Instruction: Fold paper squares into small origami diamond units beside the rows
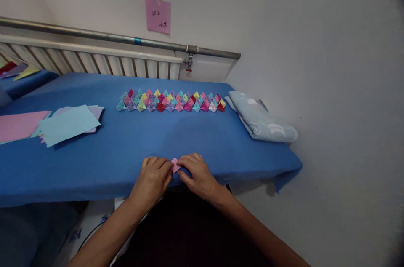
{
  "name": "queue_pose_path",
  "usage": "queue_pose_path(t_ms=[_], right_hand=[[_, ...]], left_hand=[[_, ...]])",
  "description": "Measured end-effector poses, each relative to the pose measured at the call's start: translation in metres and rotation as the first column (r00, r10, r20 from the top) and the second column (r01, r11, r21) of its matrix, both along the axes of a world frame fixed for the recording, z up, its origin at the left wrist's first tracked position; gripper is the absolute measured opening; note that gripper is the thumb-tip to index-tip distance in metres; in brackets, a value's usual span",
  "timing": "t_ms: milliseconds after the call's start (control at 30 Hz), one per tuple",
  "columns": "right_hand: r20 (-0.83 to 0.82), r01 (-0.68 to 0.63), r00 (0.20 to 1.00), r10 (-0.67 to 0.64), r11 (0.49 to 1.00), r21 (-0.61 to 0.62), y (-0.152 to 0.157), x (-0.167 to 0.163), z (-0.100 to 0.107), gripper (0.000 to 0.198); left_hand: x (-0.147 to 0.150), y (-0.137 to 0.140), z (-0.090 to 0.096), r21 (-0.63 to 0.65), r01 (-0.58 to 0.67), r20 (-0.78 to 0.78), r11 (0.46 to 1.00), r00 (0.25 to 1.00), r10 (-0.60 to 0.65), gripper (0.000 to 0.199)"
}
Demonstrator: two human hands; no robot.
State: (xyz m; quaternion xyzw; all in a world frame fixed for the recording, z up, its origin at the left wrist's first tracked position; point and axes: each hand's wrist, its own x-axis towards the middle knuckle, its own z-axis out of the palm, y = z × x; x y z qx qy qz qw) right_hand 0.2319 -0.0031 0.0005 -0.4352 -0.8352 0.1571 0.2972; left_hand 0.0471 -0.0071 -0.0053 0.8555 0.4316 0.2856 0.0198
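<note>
From my position, the left hand (154, 174) and right hand (198, 176) pinch a pointed pink folded-paper piece (175, 165), apparently for creasing; the next move requires aligned edges.

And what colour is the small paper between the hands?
Pink; the small paper shows best in the head view.

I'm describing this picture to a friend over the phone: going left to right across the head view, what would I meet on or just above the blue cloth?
Pink paper sheet → light-blue paper sheet → left hand → small pink folded paper → right hand → folded light-blue blanket.
</note>
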Motion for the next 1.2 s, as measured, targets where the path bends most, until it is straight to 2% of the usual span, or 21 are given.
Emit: queue_pose_path(t_ms=[267,467,700,1000,1200], right_hand=[[0.086,-0.008,0.996,0.001,0.996,0.086,-0.002,0.001,-0.006,0.017],[0.101,0.008,0.995,-0.023,0.989,0.149,-0.002,0.0,-0.012,0.021],[0.101,0.03,0.994,-0.044,0.99,0.138,-0.004,-0.001,-0.013,0.018],[0.076,0.066,0.994,-0.075,0.991,0.115,-0.004,-0.004,-0.012,0.016],[-0.004,0.179,0.984,-0.179,0.982,0.064,-0.002,-0.01,-0.012,0.015]], left_hand=[[-0.003,0.0,0.001,0.107,0.048,0.001,0.993,0.999,-0.049,0.015],[-0.003,0.002,-0.004,0.147,0.033,-0.015,0.989,0.999,-0.031,0.014],[-0.002,0.0,-0.002,0.131,0.014,-0.061,0.991,0.998,-0.006,0.017],[-0.004,0.005,-0.008,0.105,0.015,-0.02,0.994,1.0,-0.013,0.018],[-0.003,0.012,-0.011,-0.006,-0.103,-0.008,0.995,0.995,0.102,0.02]])
